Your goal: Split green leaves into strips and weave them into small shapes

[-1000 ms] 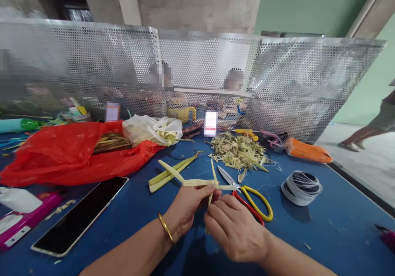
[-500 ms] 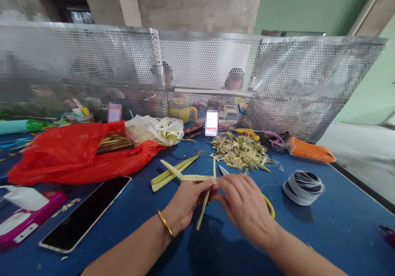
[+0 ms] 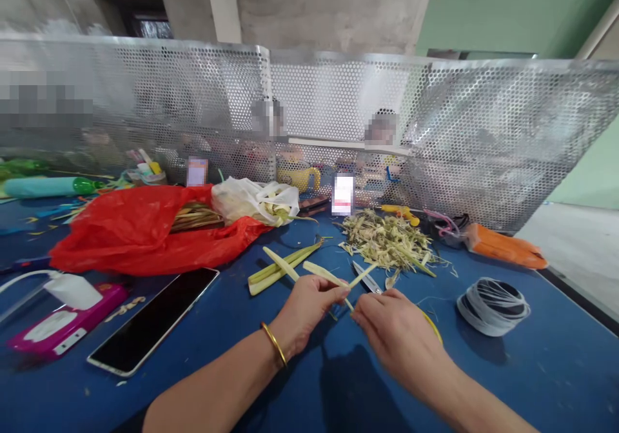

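Observation:
Pale yellow-green plant strips, flat and crossing each other, are pinched between the thumb and fingers of my left hand, which wears a gold bangle. Close by on the right, my right hand has its fingers closed at the lower end of one strip; its fingertips are partly hidden. Scissors lie just beyond my right hand, their yellow handle partly covered by it. Folded green stalks rest on the table beyond my left hand.
A heap of shredded plant scraps lies ahead. To the left are a red plastic bag, a phone and a magenta power strip. A cord spool and an orange packet sit right. Perforated metal panels stand behind.
The strips have turned from an upright cross to a slanted one. My right hand has moved lower, its fingers now at a strip's lower end. The view has shifted slightly left.

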Action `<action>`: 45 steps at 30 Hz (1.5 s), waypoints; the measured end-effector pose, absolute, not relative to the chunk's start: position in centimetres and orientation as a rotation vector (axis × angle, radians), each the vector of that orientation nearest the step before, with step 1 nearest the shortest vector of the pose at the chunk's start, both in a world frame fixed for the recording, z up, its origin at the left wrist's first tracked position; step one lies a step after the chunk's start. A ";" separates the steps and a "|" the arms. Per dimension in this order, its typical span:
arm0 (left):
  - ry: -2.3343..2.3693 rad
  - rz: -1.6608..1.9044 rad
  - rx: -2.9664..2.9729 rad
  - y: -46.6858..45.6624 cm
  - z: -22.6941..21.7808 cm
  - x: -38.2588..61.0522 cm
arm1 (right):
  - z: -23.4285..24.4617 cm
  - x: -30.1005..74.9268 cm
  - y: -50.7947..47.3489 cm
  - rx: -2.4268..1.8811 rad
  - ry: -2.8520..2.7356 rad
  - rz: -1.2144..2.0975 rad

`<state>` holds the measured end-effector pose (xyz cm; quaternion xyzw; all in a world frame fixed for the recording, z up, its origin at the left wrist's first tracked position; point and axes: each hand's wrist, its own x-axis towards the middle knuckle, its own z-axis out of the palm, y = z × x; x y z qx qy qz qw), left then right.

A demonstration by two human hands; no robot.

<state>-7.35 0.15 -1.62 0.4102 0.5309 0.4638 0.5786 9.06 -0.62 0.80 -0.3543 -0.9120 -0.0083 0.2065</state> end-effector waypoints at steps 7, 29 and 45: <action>1.164 0.901 1.306 -1.0 -1.3 -6.7 | 2.4 10.5 0.7 -1.161 -2.300 0.195; 1.169 0.923 1.117 -1.1 -1.5 -6.2 | 1.7 11.0 2.2 -0.932 -2.387 0.455; 1.152 0.880 1.049 -0.9 -0.6 -7.0 | 1.1 11.8 3.6 -0.570 -2.722 -0.426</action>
